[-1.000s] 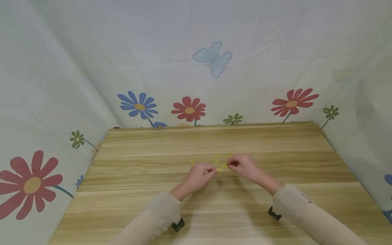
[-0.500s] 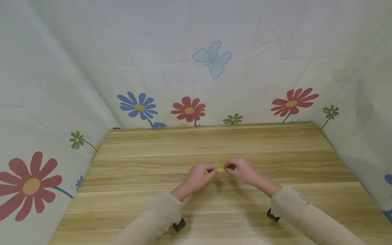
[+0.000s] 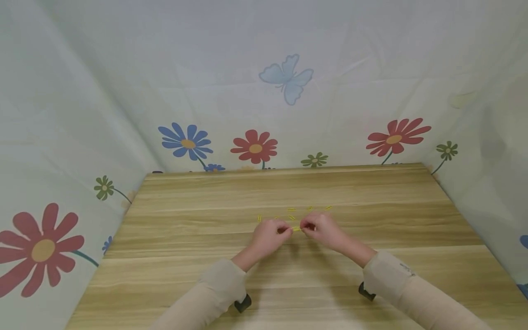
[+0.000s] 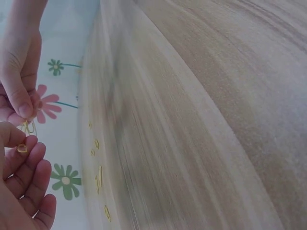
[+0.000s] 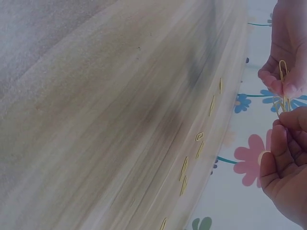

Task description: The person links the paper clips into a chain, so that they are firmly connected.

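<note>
Yellow paper clips (image 3: 296, 228) meet in the narrow gap between a person's fingertips, held just above a wood-grain tabletop (image 3: 284, 295); their wires overlap there, though whether they are linked cannot be told. The left hand (image 3: 267, 237) pinches one end between thumb and forefinger, a rounded loop jutting past the grip in the right-wrist view. The right hand (image 3: 327, 229) faces it, thumb and forefinger pinching the other end, its remaining fingers loosely curled. Just beyond the hands, several loose paper clips (image 5: 212, 105) lie scattered on the tabletop, apart from the held ones. Beige sleeves (image 3: 218, 284) cover both forearms, with a black device (image 3: 243, 303) showing beneath the left cuff and another beneath the right. Behind the table's far edge hangs a pale curtain (image 3: 198, 59) printed with red, blue and green flowers and a light-blue butterfly (image 3: 288, 79).
</note>
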The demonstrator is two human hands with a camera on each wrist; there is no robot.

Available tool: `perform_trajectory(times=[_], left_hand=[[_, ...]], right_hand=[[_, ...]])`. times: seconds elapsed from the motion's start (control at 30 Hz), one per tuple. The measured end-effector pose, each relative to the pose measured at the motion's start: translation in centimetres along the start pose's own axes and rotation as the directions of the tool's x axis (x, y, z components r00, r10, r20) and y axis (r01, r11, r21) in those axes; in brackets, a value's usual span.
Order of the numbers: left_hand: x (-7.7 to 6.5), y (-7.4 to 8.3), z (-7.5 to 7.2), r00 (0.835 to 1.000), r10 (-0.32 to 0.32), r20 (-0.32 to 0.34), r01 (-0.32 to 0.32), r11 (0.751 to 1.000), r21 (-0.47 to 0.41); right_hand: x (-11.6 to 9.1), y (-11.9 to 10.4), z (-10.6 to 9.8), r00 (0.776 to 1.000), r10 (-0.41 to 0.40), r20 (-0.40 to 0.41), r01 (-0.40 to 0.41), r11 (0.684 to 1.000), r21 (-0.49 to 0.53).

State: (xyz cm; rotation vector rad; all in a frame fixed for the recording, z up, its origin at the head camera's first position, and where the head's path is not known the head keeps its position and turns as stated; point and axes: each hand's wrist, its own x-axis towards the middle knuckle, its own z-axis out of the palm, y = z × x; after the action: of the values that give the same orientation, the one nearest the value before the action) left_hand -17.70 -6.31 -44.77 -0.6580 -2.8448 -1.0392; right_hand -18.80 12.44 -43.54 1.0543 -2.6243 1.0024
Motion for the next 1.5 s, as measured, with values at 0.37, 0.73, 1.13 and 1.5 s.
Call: perform_trajectory(times=[0.37, 0.73, 1.13, 1.5], left_hand=[[-0.2, -0.8, -0.1, 0.998, -0.051, 0.029, 0.052, 0.998, -0.034], [-0.3, -1.8, 0.1, 0.998, 0.012, 0.063, -0.007, 0.996, -0.084], [-0.8, -2.7, 0.5, 0.987, 0.065, 0.147, -0.045, 0.989, -0.138], [-1.0, -1.7, 0.0, 0.988, 0.05, 0.149, -0.027, 0.988, -0.154]], right_hand=[[-0.1, 0.2, -0.5, 0.997, 0.075, 0.022, -0.076, 0.995, 0.07], [-0.1, 0.5, -0.5, 1.0, 0.024, -0.016, -0.022, 0.995, 0.096], [0.2, -0.8, -0.8, 0.993, 0.107, 0.054, -0.111, 0.991, 0.074], [0.2, -1.2, -0.6, 0.99, 0.112, 0.081, -0.121, 0.985, 0.126]])
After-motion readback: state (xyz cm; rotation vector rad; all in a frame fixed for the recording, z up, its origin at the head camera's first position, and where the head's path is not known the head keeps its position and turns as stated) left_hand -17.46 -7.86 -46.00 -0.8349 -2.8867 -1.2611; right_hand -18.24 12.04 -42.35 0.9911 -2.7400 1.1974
